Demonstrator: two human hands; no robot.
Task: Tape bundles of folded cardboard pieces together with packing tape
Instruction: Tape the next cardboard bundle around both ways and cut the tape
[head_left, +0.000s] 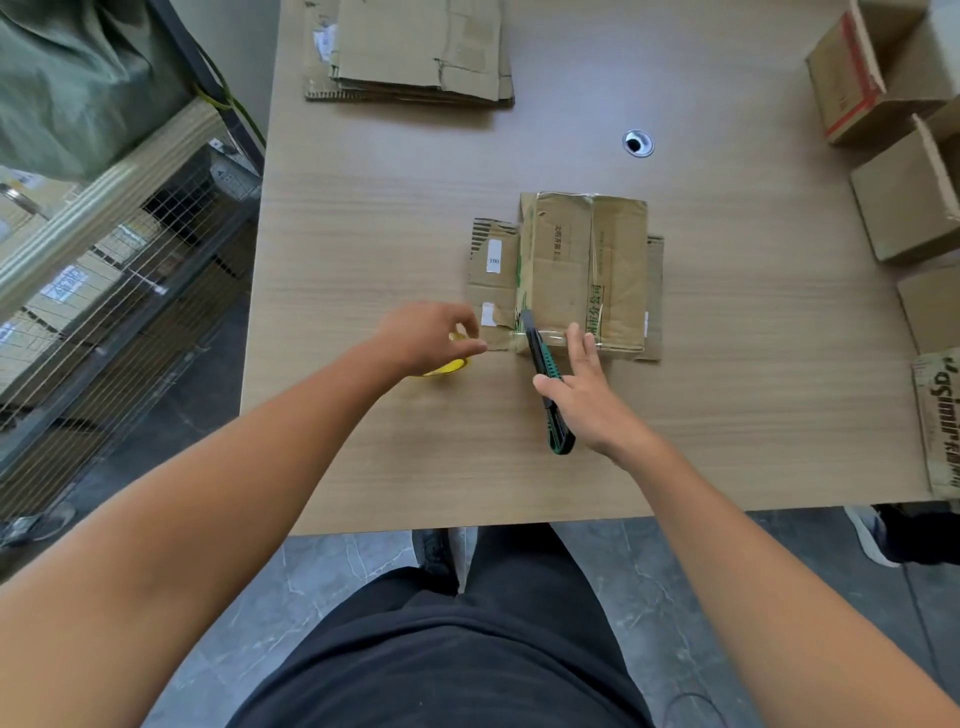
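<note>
Head view. A bundle of folded cardboard (571, 270) lies flat near the middle of the desk (363, 218), with clear tape strips showing across it, one along its near edge.

The left hand (431, 332) is just left of the bundle's near corner, fingers curled round a tape roll (449, 366) with a yellow core. The roll is mostly hidden under the hand.

The right hand (587, 400) holds a green-and-black utility knife (545, 384) under thumb and palm. Two fingers reach out straight onto the bundle's near edge. The knife tip meets the tape at that edge; whether the blade is out I cannot tell.

A stack of flattened cardboard (415, 57) sits at the far end of the desk, well apart from the bundle. Open cardboard boxes (883, 78) stand along the right edge. A round cable grommet (638, 143) lies between stack and boxes. A wire cage (130, 270) stands left of the desk.
</note>
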